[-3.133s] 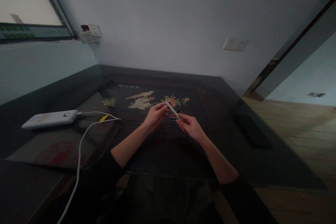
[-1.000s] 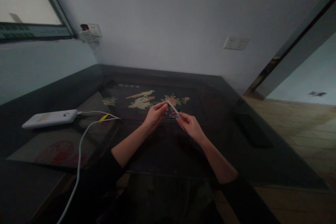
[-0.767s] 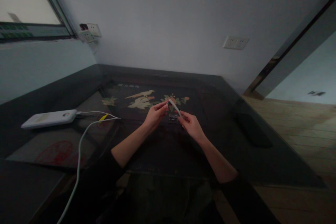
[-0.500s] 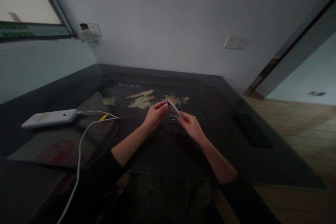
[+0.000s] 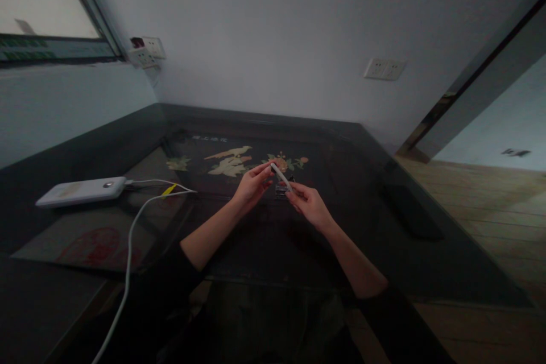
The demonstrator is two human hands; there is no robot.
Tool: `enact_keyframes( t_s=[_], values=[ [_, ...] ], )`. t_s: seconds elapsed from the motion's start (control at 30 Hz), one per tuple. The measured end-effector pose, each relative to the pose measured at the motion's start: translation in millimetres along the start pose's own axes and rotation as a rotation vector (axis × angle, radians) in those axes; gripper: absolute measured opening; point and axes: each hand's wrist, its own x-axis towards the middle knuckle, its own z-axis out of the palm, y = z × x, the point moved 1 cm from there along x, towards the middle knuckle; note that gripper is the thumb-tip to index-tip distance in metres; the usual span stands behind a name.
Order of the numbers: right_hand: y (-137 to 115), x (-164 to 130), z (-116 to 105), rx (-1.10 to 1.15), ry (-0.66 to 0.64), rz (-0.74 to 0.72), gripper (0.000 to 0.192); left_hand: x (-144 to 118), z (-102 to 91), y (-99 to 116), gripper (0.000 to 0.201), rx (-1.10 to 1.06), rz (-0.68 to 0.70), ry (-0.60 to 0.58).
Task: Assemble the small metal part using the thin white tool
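Over the middle of the dark table, a thin, slightly curved pale strip-like object [image 5: 281, 175] slants between my two hands; I cannot make out its kind. My left hand [image 5: 252, 186] pinches its upper end between thumb and fingers. The lower end is gripped by my right hand [image 5: 310, 203], fingers closed around it. Just behind my right fingertips, a small shiny, partly see-through object [image 5: 280, 191] shows on the table, partly hidden by that hand.
A white power bank [image 5: 81, 191] lies on the left with a white cable [image 5: 129, 250] plugged in, a yellow tag [image 5: 169, 190] on it. A dark flat object [image 5: 410, 213] rests at the right. The glossy table [image 5: 341, 153] meets the wall behind, which carries sockets [image 5: 384, 69].
The pale object has turned slightly in my hands, its upper end dipping a little. My right fingers have shifted slightly left. The surroundings look the same.
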Motion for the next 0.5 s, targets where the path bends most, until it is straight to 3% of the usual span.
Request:
enact_keyframes(
  t_s=[0.2,0.5],
  values=[
    [5.8,1.1,-2.5,0.014,0.043,-0.016,0.044,1.2,-2.4,-2.6,0.03,0.001,-0.008,-0.013],
    [7.1,2.5,-3.0,0.102,0.06,-0.025,0.047,2.7,-2.9,-4.6,0.033,-0.016,-0.014,-0.003]
  ],
)
